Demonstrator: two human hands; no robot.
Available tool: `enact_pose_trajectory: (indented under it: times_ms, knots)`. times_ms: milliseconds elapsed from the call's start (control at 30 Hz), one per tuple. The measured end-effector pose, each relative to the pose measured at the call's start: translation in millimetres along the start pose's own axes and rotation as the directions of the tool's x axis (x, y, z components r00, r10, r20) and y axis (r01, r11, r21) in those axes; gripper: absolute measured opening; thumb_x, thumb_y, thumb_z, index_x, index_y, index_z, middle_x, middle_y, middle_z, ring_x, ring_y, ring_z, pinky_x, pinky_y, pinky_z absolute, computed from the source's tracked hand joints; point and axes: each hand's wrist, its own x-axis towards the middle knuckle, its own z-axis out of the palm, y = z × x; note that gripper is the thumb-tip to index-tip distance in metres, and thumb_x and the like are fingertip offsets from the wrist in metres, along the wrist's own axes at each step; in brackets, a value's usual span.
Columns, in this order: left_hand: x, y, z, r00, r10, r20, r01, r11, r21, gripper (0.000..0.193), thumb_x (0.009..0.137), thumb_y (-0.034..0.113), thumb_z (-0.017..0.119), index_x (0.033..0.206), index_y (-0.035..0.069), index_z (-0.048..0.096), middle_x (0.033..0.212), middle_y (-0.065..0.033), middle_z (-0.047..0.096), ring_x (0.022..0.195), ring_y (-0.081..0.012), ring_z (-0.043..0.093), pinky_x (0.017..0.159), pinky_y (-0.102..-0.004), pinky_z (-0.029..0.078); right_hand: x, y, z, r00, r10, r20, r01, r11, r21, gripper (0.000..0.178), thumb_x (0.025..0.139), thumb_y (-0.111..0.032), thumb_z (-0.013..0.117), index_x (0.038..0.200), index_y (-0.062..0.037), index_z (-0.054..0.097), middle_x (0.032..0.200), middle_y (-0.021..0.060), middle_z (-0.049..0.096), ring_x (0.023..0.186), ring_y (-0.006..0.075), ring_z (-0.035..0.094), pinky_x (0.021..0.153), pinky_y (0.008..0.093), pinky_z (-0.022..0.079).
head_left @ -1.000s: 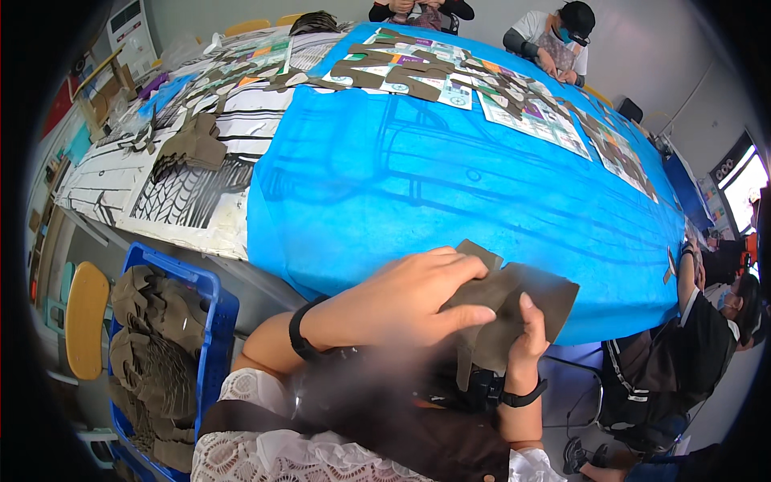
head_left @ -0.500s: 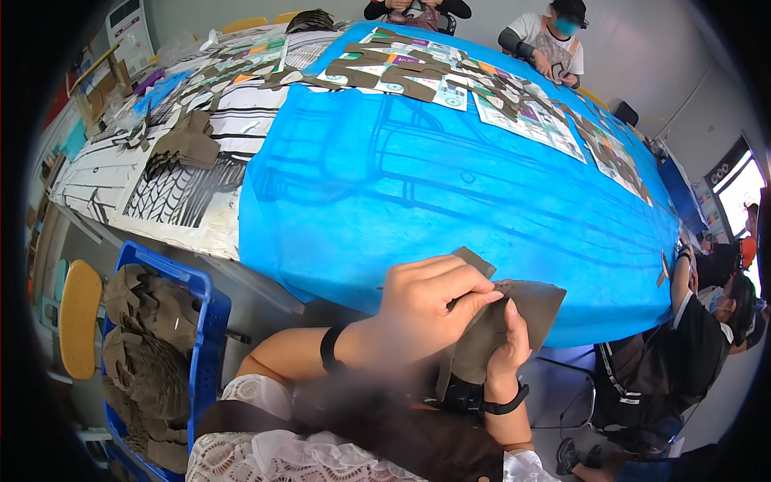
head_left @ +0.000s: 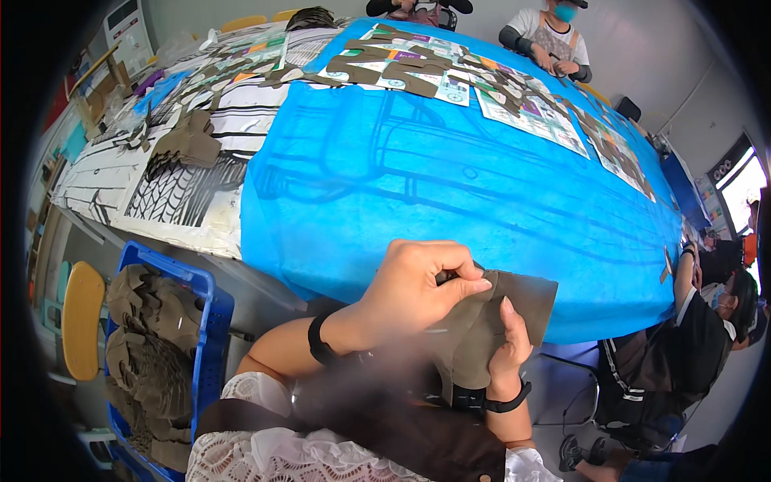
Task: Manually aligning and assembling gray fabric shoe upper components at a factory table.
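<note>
Cloth [head_left: 474, 341], olive-brown and seemingly mid-work, hung before the near edge of the counter [head_left: 450, 217], left hand [head_left: 414, 277] pinching its top, right hand [head_left: 508, 353] clasping it thumb-up, while similar pieces [head_left: 152, 369] filled a blue crate [head_left: 214, 321], finished or waiting I couldn't tell.

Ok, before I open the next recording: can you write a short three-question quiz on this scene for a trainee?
1. Multiple choice: what do the left hand and right hand hold? (a) a white cup, (b) a brown piece, (c) a pair of scissors.
2. True or false: the blue crate on the person's left contains many brown cut-outs.
3. Count: how many of the person's own wrists have a dark band?

Key: 1. b. 2. True. 3. Two.
</note>
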Motion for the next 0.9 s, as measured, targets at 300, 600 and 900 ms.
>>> enact_pose_trajectory:
  times_ms: [300,600,900]
  knots:
    - [2,8,-7,0.989,-0.132,0.066,0.129,0.99,0.057,0.02,0.081,0.008,0.076,0.099,0.002,0.068,0.07,-0.003,0.067,0.06,-0.003,0.055,0.054,-0.0205,0.043,4,-6,-10,1.0,0.009,-0.021,-0.011,0.995,-0.101,0.037,0.091,-0.016,0.049,0.12,0.0056,0.059,0.119,0.0159,0.063,0.105,0.0218,0.062,0.091,0.0326,0.049]
    - [1,0,-9,0.955,-0.25,0.162,0.26,0.965,-0.04,0.022,0.082,0.006,0.075,0.101,-0.001,0.067,0.072,-0.0023,0.067,0.067,-0.001,0.058,0.056,-0.0186,0.044,24,-33,8,0.973,-0.229,-0.014,0.219,0.946,-0.237,0.038,0.07,-0.009,0.053,0.101,0.0095,0.065,0.12,0.0195,0.065,0.077,0.0139,0.06,0.07,0.0276,0.047]
    - [-3,3,-2,0.993,0.013,0.118,-0.042,0.967,0.253,0.021,0.076,0.008,0.078,0.093,0.002,0.067,0.064,-0.0021,0.062,0.053,-0.0033,0.051,0.048,-0.0215,0.038,23,-30,-10,0.937,-0.3,0.177,0.348,0.833,-0.43,0.045,0.06,-0.006,0.049,0.1,0.0112,0.063,0.116,0.022,0.067,0.06,0.0161,0.059,0.06,0.0281,0.049]
